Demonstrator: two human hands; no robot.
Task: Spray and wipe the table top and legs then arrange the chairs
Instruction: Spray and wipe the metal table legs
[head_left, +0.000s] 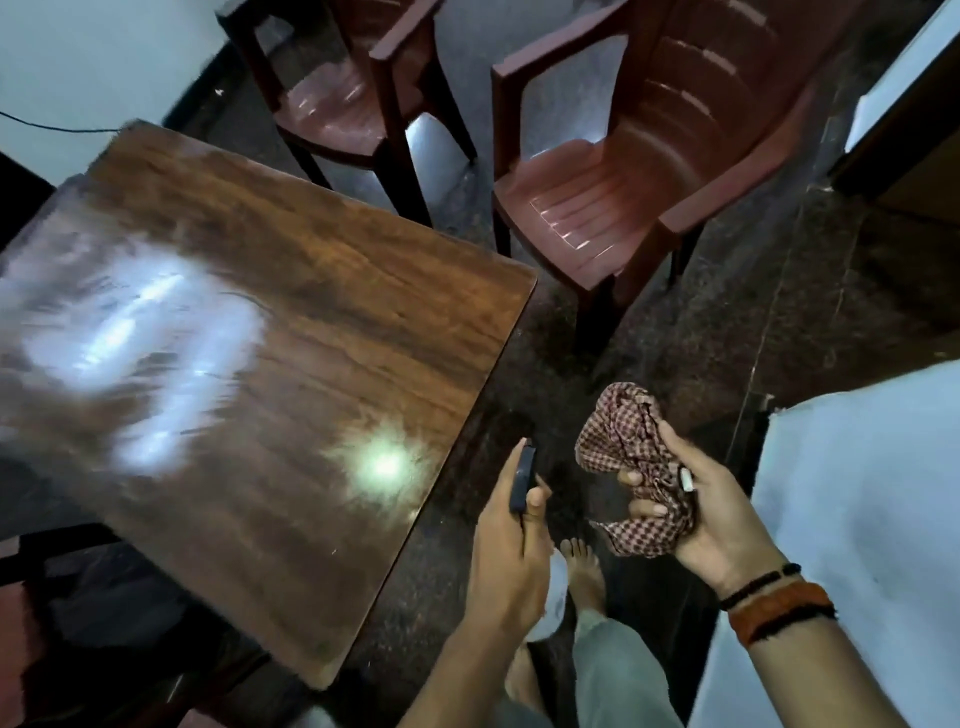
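Two chairs (597, 208) upper frame, floor gap before bench (291, 332) edge; my left grip (511, 545) holds dark object (522, 480), right grip (711, 514) clutches cloth (628, 457).

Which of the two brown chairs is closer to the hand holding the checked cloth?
The right-hand chair, whose seat faces the table corner; the other chair stands farther back, left.
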